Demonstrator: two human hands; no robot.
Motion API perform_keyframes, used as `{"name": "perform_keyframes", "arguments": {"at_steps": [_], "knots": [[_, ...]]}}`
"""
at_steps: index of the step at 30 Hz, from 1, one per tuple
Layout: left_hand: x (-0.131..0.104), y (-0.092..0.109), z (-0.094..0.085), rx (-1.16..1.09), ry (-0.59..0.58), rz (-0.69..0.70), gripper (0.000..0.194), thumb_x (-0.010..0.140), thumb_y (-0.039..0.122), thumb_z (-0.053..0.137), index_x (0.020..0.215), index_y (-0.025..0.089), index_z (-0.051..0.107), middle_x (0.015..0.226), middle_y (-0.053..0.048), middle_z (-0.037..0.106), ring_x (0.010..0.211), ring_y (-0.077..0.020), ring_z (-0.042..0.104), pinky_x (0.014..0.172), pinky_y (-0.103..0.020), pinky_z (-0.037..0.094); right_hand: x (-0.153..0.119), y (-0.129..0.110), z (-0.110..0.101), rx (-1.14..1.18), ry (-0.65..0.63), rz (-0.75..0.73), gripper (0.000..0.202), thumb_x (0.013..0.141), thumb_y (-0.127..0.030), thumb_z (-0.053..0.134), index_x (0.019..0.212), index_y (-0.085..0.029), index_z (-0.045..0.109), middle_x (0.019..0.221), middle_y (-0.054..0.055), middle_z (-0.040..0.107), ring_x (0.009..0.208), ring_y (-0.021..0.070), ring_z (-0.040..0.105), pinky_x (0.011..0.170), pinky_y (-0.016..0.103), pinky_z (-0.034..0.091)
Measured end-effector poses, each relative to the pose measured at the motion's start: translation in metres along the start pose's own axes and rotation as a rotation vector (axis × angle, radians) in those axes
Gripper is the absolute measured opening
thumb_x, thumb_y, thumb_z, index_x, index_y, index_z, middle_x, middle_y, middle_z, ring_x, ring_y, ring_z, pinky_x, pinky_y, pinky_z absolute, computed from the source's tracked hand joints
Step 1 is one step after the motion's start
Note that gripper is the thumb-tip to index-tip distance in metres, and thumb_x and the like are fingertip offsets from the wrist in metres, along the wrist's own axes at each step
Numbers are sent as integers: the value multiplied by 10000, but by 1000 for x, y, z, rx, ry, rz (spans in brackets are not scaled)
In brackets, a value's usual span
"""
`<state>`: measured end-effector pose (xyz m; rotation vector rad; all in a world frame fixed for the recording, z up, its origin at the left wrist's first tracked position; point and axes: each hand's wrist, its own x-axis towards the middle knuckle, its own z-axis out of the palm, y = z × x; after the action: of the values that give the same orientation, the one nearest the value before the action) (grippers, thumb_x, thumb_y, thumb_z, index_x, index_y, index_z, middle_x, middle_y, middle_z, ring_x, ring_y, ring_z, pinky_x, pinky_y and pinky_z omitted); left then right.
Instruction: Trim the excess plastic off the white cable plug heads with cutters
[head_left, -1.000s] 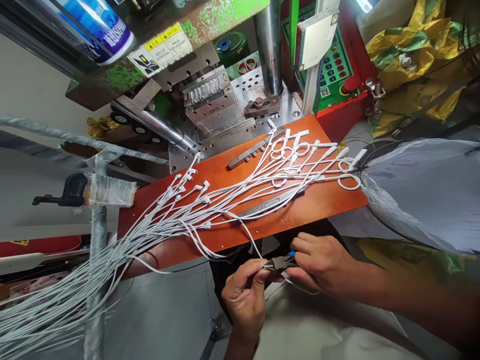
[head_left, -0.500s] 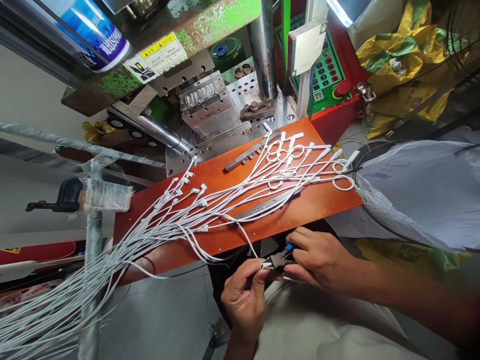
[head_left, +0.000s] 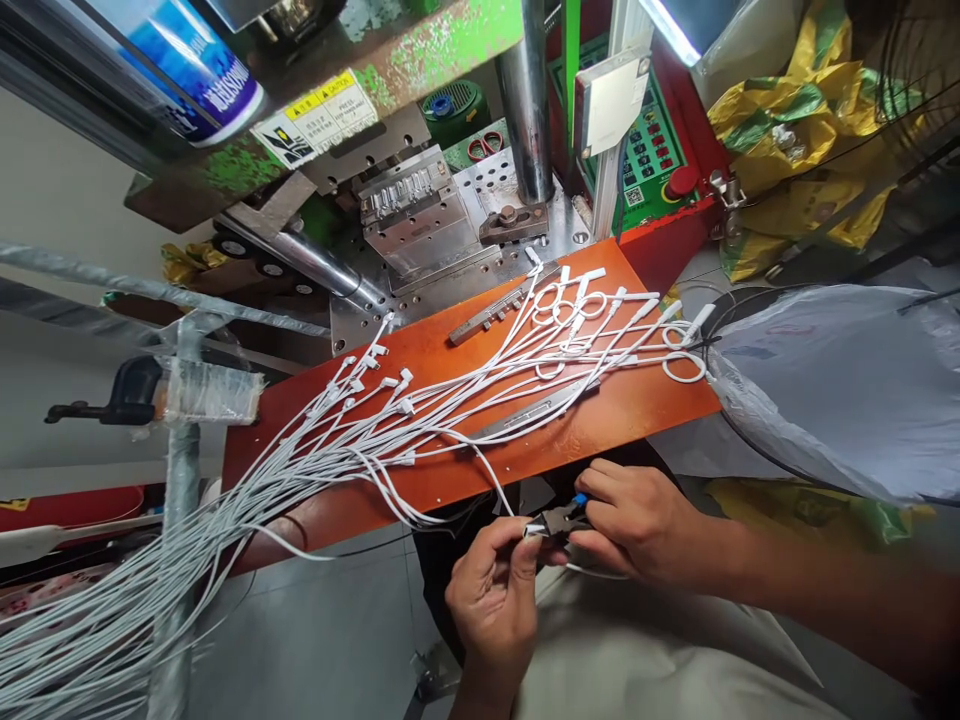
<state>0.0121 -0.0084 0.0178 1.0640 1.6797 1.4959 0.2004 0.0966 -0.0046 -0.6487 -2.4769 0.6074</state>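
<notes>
A small white cable end [head_left: 533, 531], smooth and stubby, is being pinched between the thumb and fingers of the left hand [head_left: 491, 595], just in front of the orange board [head_left: 637, 410]. Dark metal pliers [head_left: 559, 520] with a blue grip are being clasped in the curled right hand [head_left: 637, 520], their nose being held at the cable end; whether it is being bitten cannot be told. Much of the cable end is being covered by the fingers. The white cable bundle [head_left: 187, 540] is being cut off at the left. What is being held in the pale plastic bag [head_left: 840, 390] and yellow bags [head_left: 802, 130] cannot be made out.
</notes>
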Motion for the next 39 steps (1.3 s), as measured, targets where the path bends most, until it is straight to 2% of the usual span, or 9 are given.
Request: {"name": "perform_keyframes", "arguments": {"at_steps": [2,5,9,14,22,27,30,34,39], "knots": [[-1,6,3,58,42,-31,186,1034,355,784,998,175,815,739,-23,796,551,-175,779,570,-233,650,0,0,2,17,5,10,513,1190,-402,451,750,-202,625,838,74,643,751,201,528,627,337,346],[-1,11,4,90,26,-34,217,1031,384,785,962,180,815,740,-22,804,542,-174,776,568,-235,642,-2,-1,5,47,13,14,545,1201,-417,407,750,-201,623,849,77,648,748,195,528,626,333,347],[1,12,2,65,6,-47,203,1038,360,775,932,191,804,755,-5,789,559,-175,782,567,-236,637,-3,-2,10,44,32,25,587,1214,-432,346,753,-200,625,863,85,659,744,198,526,622,343,344],[-1,9,4,34,55,-28,127,1028,305,789,958,203,822,763,-4,789,574,-171,778,575,-233,639,-3,-5,12,34,46,59,585,1218,-434,333,788,-191,646,913,106,680,795,216,541,644,349,368],[-2,4,4,-26,47,-57,108,1014,283,807,950,198,828,774,-8,792,560,-165,775,566,-229,649,-2,-6,9,19,56,37,599,1217,-395,334,720,-200,606,776,55,604,698,192,493,584,356,287],[-1,-2,-2,-51,-42,-91,123,1020,283,799,965,179,837,763,-32,806,564,-183,794,574,-237,666,-4,-2,9,42,43,22,600,1214,-406,341,708,-201,591,707,29,571,617,168,457,547,352,226],[1,-1,1,-78,-10,-164,156,1010,322,819,954,177,830,772,-37,809,583,-181,801,602,-237,667,-7,4,7,120,15,53,612,1221,-407,321,710,-198,585,684,8,544,580,144,439,547,331,241],[5,-3,3,-135,21,-207,221,1017,371,815,939,164,820,758,-36,793,574,-181,791,602,-258,667,-8,8,-2,112,44,119,594,1222,-414,338,732,-197,595,769,35,597,664,151,523,589,307,306],[4,-18,-4,-153,-55,-94,112,1043,283,776,1015,192,835,841,-44,826,626,-214,825,637,-300,689,-7,-1,-7,0,42,103,564,1206,-453,387,766,-196,629,973,115,707,815,210,583,671,344,377]]}}
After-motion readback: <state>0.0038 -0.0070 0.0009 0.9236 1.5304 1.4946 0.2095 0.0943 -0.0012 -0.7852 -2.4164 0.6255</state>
